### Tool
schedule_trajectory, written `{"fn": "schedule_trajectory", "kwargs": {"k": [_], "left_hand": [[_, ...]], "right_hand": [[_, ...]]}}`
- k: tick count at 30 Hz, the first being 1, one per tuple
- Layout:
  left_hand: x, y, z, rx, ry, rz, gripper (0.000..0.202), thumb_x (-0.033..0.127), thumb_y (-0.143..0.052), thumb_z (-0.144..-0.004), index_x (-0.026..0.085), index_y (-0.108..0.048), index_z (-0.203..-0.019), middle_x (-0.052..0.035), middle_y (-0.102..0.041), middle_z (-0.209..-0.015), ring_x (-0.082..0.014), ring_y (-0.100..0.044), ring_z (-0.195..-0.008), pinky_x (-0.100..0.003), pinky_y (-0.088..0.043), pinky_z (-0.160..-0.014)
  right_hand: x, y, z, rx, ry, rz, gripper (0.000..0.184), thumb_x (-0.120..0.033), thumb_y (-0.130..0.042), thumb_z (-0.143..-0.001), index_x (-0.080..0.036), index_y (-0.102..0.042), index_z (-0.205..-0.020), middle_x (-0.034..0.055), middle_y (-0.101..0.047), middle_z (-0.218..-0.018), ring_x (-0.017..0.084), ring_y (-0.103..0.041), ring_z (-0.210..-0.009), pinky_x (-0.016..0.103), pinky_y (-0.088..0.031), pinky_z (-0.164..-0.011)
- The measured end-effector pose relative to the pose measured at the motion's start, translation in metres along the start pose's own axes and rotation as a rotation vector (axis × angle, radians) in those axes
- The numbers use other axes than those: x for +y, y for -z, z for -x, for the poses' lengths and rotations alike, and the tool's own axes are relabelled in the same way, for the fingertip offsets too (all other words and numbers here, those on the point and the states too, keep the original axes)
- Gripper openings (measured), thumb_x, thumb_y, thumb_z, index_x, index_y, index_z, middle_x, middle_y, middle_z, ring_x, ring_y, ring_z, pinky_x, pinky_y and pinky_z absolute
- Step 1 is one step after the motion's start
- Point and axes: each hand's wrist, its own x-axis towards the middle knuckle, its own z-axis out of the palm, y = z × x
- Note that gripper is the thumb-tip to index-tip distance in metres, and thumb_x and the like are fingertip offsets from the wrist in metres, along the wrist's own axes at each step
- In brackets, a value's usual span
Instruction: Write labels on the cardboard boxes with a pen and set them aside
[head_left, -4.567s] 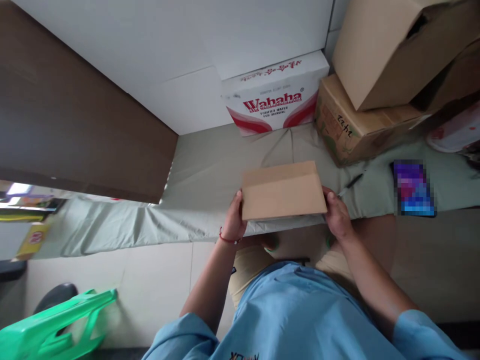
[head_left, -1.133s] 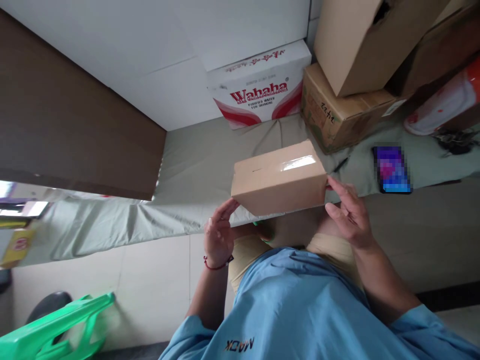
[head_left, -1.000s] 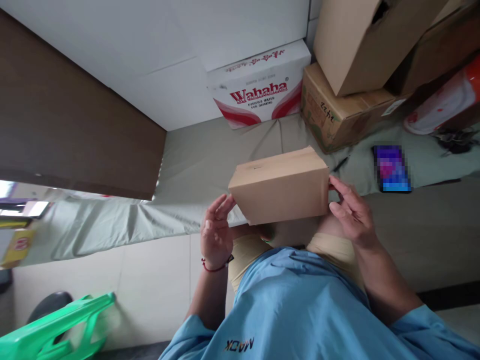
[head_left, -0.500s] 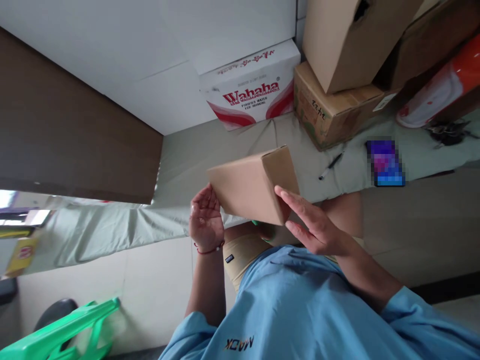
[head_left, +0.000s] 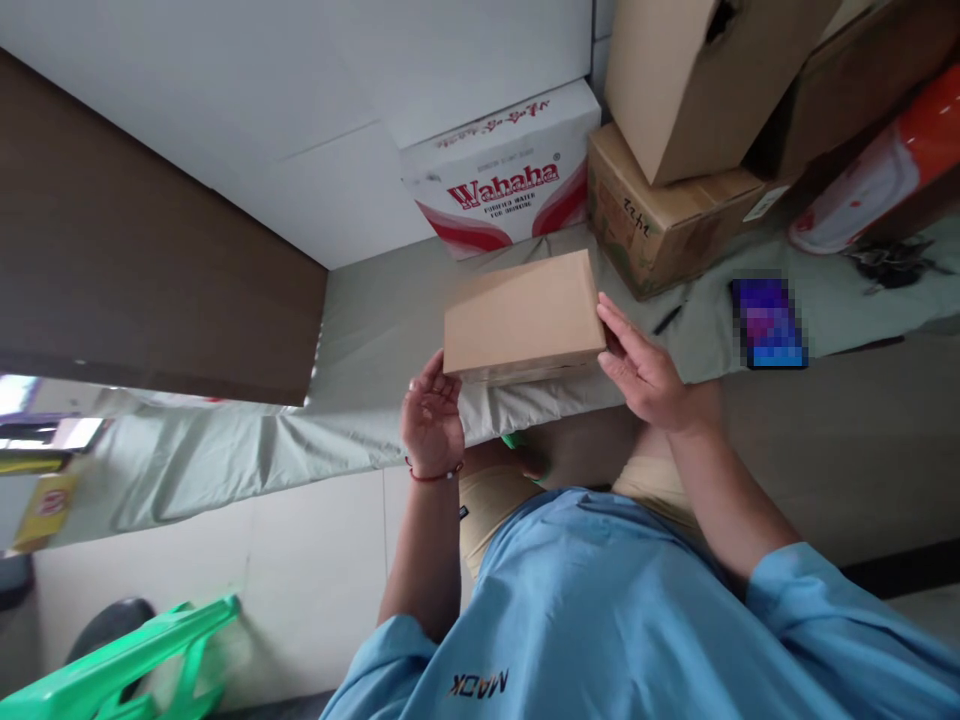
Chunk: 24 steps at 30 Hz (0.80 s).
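A closed plain brown cardboard box (head_left: 523, 315) lies flat near the front edge of a table draped in pale green cloth (head_left: 375, 330). My left hand (head_left: 432, 420), with a red string at the wrist, touches the box's lower left corner with its fingertips, palm up and fingers loosely curled. My right hand (head_left: 643, 362) presses flat against the box's right end, fingers stretched out. Neither hand wraps around the box.
A white and red Wahaha carton (head_left: 501, 170) stands behind the box against the white wall. Stacked brown cartons (head_left: 675, 150) fill the back right. A black pen (head_left: 667, 319) and a phone (head_left: 768, 322) lie to the right. A green plastic stool (head_left: 112, 665) sits lower left.
The box was held up and turned between both hands; it has now come down flat on the cloth, farther from me. Both hands have loosened to its ends.
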Motion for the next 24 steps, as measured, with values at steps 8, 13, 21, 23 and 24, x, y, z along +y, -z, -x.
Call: {"fn": "schedule_trajectory", "kwargs": {"k": [8, 13, 21, 23, 24], "left_hand": [[0.053, -0.061, 0.06, -0.42, -0.478, -0.458, 0.051, 0.027, -0.079, -0.095, 0.031, -0.074, -0.146, -0.007, -0.069, -0.156, -0.0335, -0.062, -0.15, -0.055, -0.045, -0.131], [0.05, -0.072, 0.075, -0.469, -0.558, -0.617, 0.073, 0.007, -0.08, -0.088, 0.034, -0.065, -0.155, -0.0071, -0.064, -0.162, -0.037, -0.058, -0.154, -0.063, -0.041, -0.132], [0.027, -0.035, 0.045, -0.133, -0.331, -0.34, 0.071, 0.027, -0.092, -0.085, 0.031, -0.063, -0.15, -0.0078, -0.056, -0.166, -0.0339, -0.041, -0.164, -0.05, -0.029, -0.139], [0.026, -0.025, 0.033, -0.046, -0.26, -0.215, 0.064, 0.029, -0.092, -0.082, 0.031, -0.068, -0.141, -0.006, -0.065, -0.154, -0.0289, -0.053, -0.154, -0.04, -0.04, -0.131], [0.024, -0.02, 0.028, -0.01, -0.217, -0.134, 0.057, 0.03, -0.092, -0.082, 0.03, -0.072, -0.135, -0.0049, -0.069, -0.145, -0.0255, -0.06, -0.145, -0.034, -0.046, -0.125]], "right_hand": [[0.035, -0.012, 0.015, 0.299, -0.271, -0.479, 0.051, -0.054, -0.071, -0.098, -0.04, -0.066, -0.147, 0.0002, -0.063, -0.162, 0.025, -0.057, -0.154, 0.054, -0.041, -0.135], [0.045, -0.015, 0.03, 0.321, -0.374, -0.524, 0.048, -0.05, -0.074, -0.095, -0.038, -0.068, -0.141, 0.0013, -0.069, -0.153, 0.024, -0.065, -0.144, 0.051, -0.047, -0.13], [-0.011, -0.011, 0.031, 0.149, -0.187, -0.453, 0.063, -0.049, -0.07, -0.101, -0.035, -0.057, -0.161, 0.0014, -0.054, -0.172, 0.028, -0.047, -0.163, 0.051, -0.039, -0.138], [-0.029, -0.011, 0.029, 0.066, -0.092, -0.379, 0.065, -0.042, -0.066, -0.106, -0.037, -0.048, -0.168, -0.0009, -0.043, -0.179, 0.028, -0.041, -0.166, 0.05, -0.039, -0.138], [-0.037, -0.012, 0.029, 0.034, -0.046, -0.312, 0.067, -0.038, -0.064, -0.107, -0.038, -0.042, -0.171, -0.0014, -0.037, -0.182, 0.028, -0.039, -0.167, 0.051, -0.039, -0.138]]}}
